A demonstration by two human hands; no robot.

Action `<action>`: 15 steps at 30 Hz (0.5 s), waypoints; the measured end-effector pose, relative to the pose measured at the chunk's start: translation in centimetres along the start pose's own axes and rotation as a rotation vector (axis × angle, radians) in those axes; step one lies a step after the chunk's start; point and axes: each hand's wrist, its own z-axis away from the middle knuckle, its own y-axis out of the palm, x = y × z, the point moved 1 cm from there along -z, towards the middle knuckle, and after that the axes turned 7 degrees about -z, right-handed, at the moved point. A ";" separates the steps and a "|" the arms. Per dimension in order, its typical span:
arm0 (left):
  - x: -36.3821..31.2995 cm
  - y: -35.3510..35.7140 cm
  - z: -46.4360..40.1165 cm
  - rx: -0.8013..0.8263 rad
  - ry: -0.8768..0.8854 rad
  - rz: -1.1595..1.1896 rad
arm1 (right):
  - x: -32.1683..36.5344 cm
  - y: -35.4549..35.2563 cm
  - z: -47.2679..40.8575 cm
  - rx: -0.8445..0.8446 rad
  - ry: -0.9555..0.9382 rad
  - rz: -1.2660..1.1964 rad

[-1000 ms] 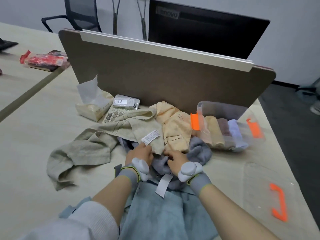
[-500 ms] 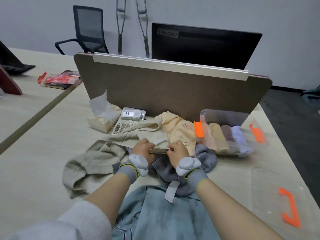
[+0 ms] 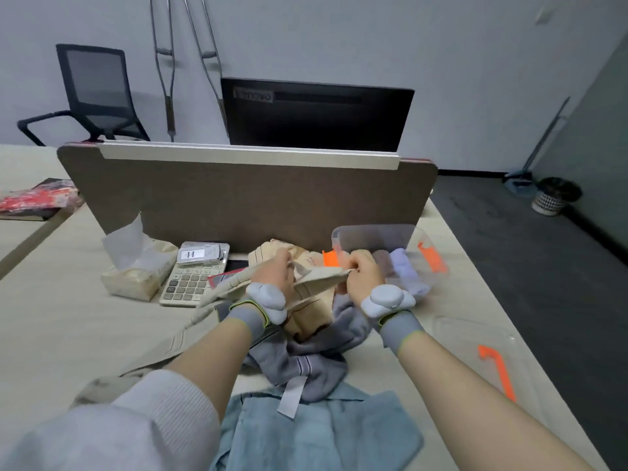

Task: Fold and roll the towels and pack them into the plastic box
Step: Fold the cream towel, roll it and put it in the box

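Two hands pinch one beige towel [image 3: 319, 278] by its top edge, left hand [image 3: 274, 274] and right hand [image 3: 363, 277] level, so the edge runs side to side above the towel heap at the tabletop's far edge. Its length trails left. The plastic box [image 3: 373, 234] sits just beyond the right hand, nearer that side.

A beige towel [image 3: 319, 277] is stretched taut, lifted above a yellow-orange towel [image 3: 306, 311], a grey towel [image 3: 306, 362] and, at 6 o'clock, a blue towel [image 3: 316, 433]. At 2 o'clock the clear plastic box [image 3: 373, 232] holds rolled towels [image 3: 404, 270] side by side.
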 end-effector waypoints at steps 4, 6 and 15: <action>-0.7 -0.3 0.0 0.042 0.036 0.143 | 0.3 -0.7 -0.2 0.081 -0.006 0.060; -0.6 -0.4 0.2 0.081 0.055 0.104 | 1.0 -1.0 0.1 0.098 -0.030 0.074; 0.0 -1.9 0.6 0.146 0.051 -0.066 | 5.9 -3.7 0.7 -0.052 -0.157 -0.294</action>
